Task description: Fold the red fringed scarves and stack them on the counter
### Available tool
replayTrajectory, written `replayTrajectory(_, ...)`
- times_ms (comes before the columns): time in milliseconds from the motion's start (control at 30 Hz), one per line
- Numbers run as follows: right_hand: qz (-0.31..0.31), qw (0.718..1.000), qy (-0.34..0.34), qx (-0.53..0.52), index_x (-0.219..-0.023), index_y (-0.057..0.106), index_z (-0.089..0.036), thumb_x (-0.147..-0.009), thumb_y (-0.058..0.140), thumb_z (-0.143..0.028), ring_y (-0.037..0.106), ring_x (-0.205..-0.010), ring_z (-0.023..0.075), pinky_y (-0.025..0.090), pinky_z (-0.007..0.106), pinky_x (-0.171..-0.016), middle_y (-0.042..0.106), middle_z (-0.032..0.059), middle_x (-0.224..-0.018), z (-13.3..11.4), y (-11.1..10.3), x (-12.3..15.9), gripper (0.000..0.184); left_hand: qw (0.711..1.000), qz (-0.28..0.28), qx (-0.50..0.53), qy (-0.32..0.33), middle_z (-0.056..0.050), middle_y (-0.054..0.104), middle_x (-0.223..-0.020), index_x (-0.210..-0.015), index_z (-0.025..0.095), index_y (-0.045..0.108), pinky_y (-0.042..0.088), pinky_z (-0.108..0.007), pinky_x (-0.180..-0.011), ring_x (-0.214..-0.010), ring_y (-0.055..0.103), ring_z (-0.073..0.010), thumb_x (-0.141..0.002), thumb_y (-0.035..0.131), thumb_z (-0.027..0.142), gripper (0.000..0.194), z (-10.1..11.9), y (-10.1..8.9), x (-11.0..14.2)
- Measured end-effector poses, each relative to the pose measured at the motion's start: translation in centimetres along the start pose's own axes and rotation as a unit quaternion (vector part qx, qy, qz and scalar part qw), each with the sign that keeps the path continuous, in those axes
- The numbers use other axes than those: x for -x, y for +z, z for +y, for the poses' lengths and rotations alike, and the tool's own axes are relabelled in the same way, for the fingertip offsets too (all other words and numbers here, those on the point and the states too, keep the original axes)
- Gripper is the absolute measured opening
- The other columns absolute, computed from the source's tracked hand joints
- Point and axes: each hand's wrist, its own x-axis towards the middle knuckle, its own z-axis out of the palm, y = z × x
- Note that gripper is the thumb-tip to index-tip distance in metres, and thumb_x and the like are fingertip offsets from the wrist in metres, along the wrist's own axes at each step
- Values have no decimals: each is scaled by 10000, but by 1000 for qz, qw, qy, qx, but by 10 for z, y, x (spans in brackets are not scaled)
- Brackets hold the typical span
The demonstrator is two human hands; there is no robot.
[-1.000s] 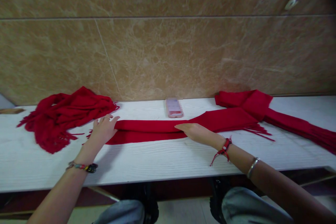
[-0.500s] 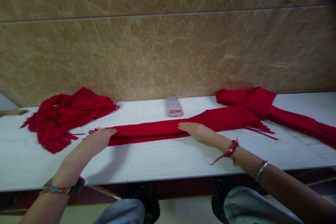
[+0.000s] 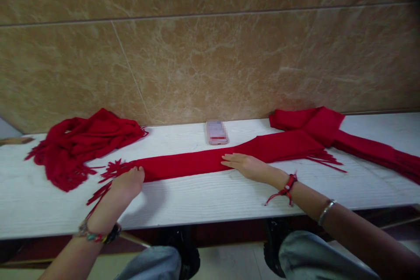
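A long red fringed scarf (image 3: 183,165) lies folded lengthwise into a narrow strip across the white table. At its left end, beside the fringe, my left hand (image 3: 128,182) has its fingers curled together on the cloth, gripping the near edge. My right hand (image 3: 246,166) rests flat on the strip's middle, fingers stretched out. Right of that hand the strip widens and ends in another fringe.
A crumpled red scarf (image 3: 88,140) lies at the left. Another folded red scarf (image 3: 323,124) sits at the back right, its tail reaching the right edge. A phone (image 3: 216,133) lies near the tiled wall (image 3: 210,65).
My left hand has drawn toward me and its fingers have curled in. The scarf's upper layer now covers the near edge, and more fringe shows at left. My right hand stays put.
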Motion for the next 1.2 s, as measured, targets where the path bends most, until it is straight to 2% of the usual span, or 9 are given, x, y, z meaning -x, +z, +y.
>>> replayTrajectory(100,-13,1000,5,0,-1231,477,-170,-822,384,-51,425,-1183,167,347,354,-1007,479,81,-1277,0,2,0,436,996,-53,-57,-53,-230,635,-885,-907,46,642,459,-462,-733,-871,605,-340,-765,288,31,382,10,-12,5)
replayTrajectory(200,-22,1000,2,5,-1238,468,-148,-833,364,-61,403,-1200,168,325,349,-1022,468,84,-1287,0,3,0,428,995,24,-78,-50,-268,594,-1011,-951,23,633,415,-520,-801,-970,556,-380,-766,307,41,375,20,-23,4)
replayTrajectory(333,-50,999,-11,-10,-1250,453,-149,-836,345,-64,338,-1242,161,291,350,-1043,454,61,-1303,1,-6,-2,436,994,86,-40,56,-204,385,-1327,-1216,52,467,340,-453,-954,-1221,363,-299,-779,269,26,481,50,-20,-11)
replayTrajectory(433,-71,997,5,-32,-1239,468,-170,-865,375,-173,339,-1242,165,304,350,-1034,462,57,-1298,-1,-18,-9,386,986,40,44,156,-126,263,-1413,-1311,132,354,289,-432,-1003,-1287,251,-252,-857,243,140,467,76,-8,-22)
replayTrajectory(533,-53,997,40,-35,-1254,449,-156,-887,369,-296,358,-1231,181,310,354,-1025,450,89,-1304,-11,-25,-25,401,977,-59,100,180,-62,175,-1448,-1360,237,244,231,-520,-1003,-1315,152,-262,-892,207,271,470,91,0,-26)
replayTrajectory(667,-23,996,81,-18,-1296,381,-97,-884,358,-392,285,-1268,243,277,414,-1028,370,149,-1351,-33,-11,-52,507,977,-108,120,139,-25,97,-1462,-1376,284,163,171,-612,-971,-1324,47,-289,-891,167,308,486,94,0,-23)
replayTrajectory(867,-82,988,121,-42,-1361,265,-153,-872,235,-535,213,-1292,275,200,499,-1032,270,113,-1407,-40,10,-57,621,985,-138,100,34,-38,3,-1462,-1389,264,87,159,-642,-951,-1307,6,-359,-872,175,437,552,82,-1,-19)
replayTrajectory(1067,-97,986,131,-33,-1367,253,-155,-852,197,-584,194,-1299,268,176,477,-1044,259,110,-1412,-36,4,-50,672,978,-123,110,-127,-125,18,-1458,-1387,236,133,203,-667,-903,-1282,64,-426,-859,201,462,578,59,6,-23)
replayTrajectory(1200,-100,987,125,-31,-1365,255,-145,-859,167,-577,180,-1304,259,173,476,-1044,257,115,-1411,-37,5,-51,671,971,-86,115,-190,-170,88,-1446,-1381,232,170,242,-659,-881,-1281,98,-426,-853,228,459,578,43,13,-27)
